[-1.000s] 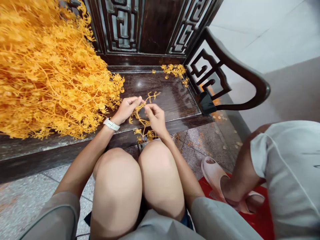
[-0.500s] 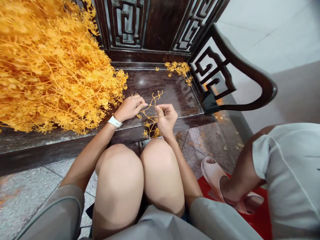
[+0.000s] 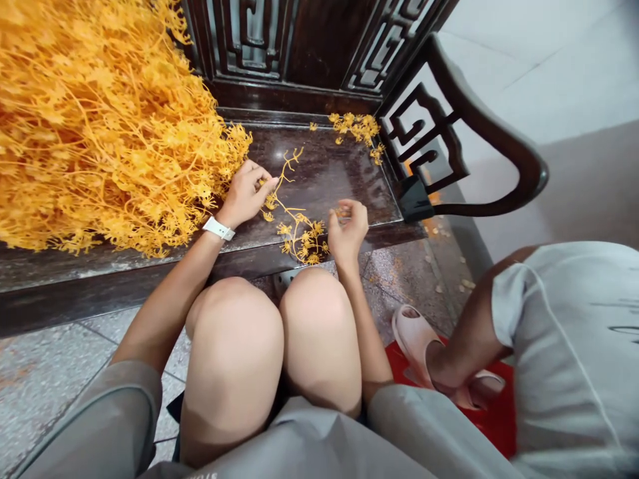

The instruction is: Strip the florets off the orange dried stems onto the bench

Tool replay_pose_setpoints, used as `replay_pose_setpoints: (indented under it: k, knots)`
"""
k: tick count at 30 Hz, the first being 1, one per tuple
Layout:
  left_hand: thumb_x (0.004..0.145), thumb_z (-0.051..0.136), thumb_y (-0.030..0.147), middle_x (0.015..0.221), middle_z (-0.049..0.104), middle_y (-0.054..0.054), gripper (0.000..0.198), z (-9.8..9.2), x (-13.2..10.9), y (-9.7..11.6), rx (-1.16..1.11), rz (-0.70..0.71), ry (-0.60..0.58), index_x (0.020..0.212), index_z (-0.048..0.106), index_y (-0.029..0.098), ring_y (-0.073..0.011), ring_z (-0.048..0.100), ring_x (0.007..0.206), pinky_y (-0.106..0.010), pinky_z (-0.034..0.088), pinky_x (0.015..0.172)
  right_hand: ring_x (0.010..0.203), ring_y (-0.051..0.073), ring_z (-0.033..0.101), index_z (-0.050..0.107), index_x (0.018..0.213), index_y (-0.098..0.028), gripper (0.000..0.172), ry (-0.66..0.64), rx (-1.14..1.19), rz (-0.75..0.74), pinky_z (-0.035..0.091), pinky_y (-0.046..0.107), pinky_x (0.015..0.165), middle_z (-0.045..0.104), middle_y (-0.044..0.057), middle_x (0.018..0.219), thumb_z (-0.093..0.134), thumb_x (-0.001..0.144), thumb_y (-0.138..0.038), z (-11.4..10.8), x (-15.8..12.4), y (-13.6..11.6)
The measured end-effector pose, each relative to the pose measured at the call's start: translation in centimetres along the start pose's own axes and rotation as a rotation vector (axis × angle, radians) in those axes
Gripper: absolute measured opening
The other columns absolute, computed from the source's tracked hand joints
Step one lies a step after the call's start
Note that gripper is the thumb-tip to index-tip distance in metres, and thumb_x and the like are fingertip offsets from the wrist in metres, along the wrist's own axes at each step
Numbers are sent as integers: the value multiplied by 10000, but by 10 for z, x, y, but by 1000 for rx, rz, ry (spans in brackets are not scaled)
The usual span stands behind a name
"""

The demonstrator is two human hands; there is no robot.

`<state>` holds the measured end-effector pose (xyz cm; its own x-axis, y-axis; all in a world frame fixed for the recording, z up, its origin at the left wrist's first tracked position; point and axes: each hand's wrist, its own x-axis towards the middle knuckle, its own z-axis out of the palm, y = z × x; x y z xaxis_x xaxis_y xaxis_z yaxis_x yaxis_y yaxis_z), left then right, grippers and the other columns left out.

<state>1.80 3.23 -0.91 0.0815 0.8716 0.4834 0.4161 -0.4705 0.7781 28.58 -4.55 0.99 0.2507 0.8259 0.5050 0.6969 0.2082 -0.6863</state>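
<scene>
My left hand (image 3: 245,193), with a white watch on the wrist, pinches the stem of an orange plastic sprig (image 3: 289,216) that lies across the dark wooden bench seat (image 3: 339,179). My right hand (image 3: 348,229) hovers over the seat's front edge with its fingers curled round a small orange piece. A big heap of orange plastic branches (image 3: 100,120) fills the bench's left side, touching my left hand. A small cluster of orange bits (image 3: 357,126) lies in the seat's far right corner. My bare knees show below.
The bench's carved back (image 3: 279,40) and curved armrest (image 3: 474,126) enclose the seat. Another person's leg, in a pale slipper (image 3: 424,346) on a red mat (image 3: 494,416), is at the right. Orange crumbs dot the speckled floor (image 3: 409,266).
My hands have moved apart: the left drew the sprig up and left toward the heap, and the right came off it to the right with a small piece.
</scene>
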Motion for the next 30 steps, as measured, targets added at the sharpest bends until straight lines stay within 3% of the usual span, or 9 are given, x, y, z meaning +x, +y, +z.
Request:
replay_pose_setpoints:
  k: [5, 10, 12, 14, 16, 19, 21, 24, 30]
  knots:
    - [1064, 655, 459, 835, 627, -17, 332, 0, -1, -6, -15, -21, -28, 881, 665, 182, -142, 545, 719, -274, 417, 698, 870, 191, 659, 657, 1103, -211, 256, 120, 20, 240, 569, 363, 871, 687, 20, 958, 740, 894, -334, -9, -6, 56]
    - [1037, 673, 408, 672, 568, 36, 266, 1, -4, -4, -38, -83, -72, 877, 658, 196, -126, 485, 597, -278, 346, 622, 661, 150, 582, 643, 1097, -205, 324, 215, -1, 310, 544, 320, 788, 554, -84, 706, 622, 774, -206, -21, -23, 67]
    - [1037, 665, 415, 664, 569, 35, 278, 0, -5, -2, -35, -96, -59, 862, 653, 199, -126, 484, 587, -280, 335, 610, 781, 194, 691, 675, 1203, -202, 440, 93, 3, 239, 583, 367, 903, 603, -71, 704, 631, 765, -213, -27, -35, 65]
    - [1047, 643, 431, 654, 560, 37, 301, -1, -5, 2, -35, -111, -36, 851, 644, 202, -126, 479, 573, -280, 326, 597, 1077, 262, 775, 650, 1423, -201, 635, -72, 24, 153, 565, 448, 1098, 679, -46, 731, 673, 790, -235, -35, -44, 60]
    - [1058, 622, 447, 634, 539, 43, 323, -2, -7, 8, -30, -121, -21, 846, 638, 205, -125, 473, 559, -279, 323, 591, 1346, 301, 727, 489, 1656, -186, 859, -209, 61, 131, 516, 506, 1209, 768, -5, 811, 729, 837, -283, -45, -48, 55]
    - [1062, 615, 439, 631, 559, 43, 318, 0, -12, 14, -5, -124, -66, 845, 647, 209, -127, 494, 559, -274, 346, 603, 1504, 348, 624, 345, 1764, -217, 1078, -294, 54, 168, 491, 558, 1250, 813, 136, 1350, 852, 830, -399, -55, -47, 50]
    - [1058, 617, 457, 646, 602, 37, 316, 4, -14, 14, -3, -129, -84, 869, 675, 211, -131, 520, 562, -275, 364, 614, 1417, 343, 665, 524, 1664, -227, 823, -241, 43, 173, 493, 568, 1236, 804, 140, 1391, 796, 909, -409, -55, -42, 47]
    - [1047, 628, 501, 681, 644, 26, 337, 8, -15, 13, -33, -143, -96, 885, 697, 213, -140, 560, 587, -274, 389, 630, 1225, 314, 707, 757, 1379, -224, 428, -164, 42, 124, 532, 531, 1161, 853, 113, 1189, 715, 967, -337, -50, -35, 36]
    - [988, 713, 588, 731, 659, 9, 401, 13, -18, 18, -241, -228, -123, 868, 697, 206, -153, 578, 646, -261, 433, 628, 1020, 249, 735, 821, 1165, -239, 199, -271, 143, 2, 565, 417, 1002, 846, 62, 981, 723, 998, -285, -27, -24, -9]
